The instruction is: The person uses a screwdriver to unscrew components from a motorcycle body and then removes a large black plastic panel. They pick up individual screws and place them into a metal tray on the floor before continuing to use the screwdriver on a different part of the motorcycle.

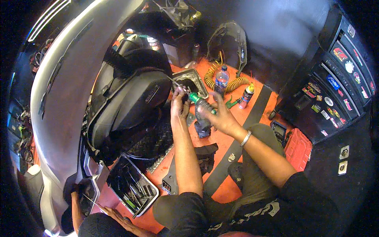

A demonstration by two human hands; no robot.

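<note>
A screwdriver with a green and black handle point(193, 97) points up and left toward a black scooter engine cover point(134, 98). The fingers of my left hand point(180, 103) are closed round its thin metal shaft. My right hand point(223, 116) is round the handle, its fingers partly smeared by motion. The tip of the shaft reaches the edge of the cover, and its exact contact is hard to make out. Below the handle a dark, blocky object point(203, 128) stands on the orange floor.
A tray of tools point(154, 192) lies at lower left, near another person's hand point(114, 218) with a thin rod. Beyond my hands are a metal pan point(202, 87), a bottle point(222, 79), a spray can point(246, 96) and a coiled yellow hose point(237, 83). A stickered cabinet point(321, 79) stands right.
</note>
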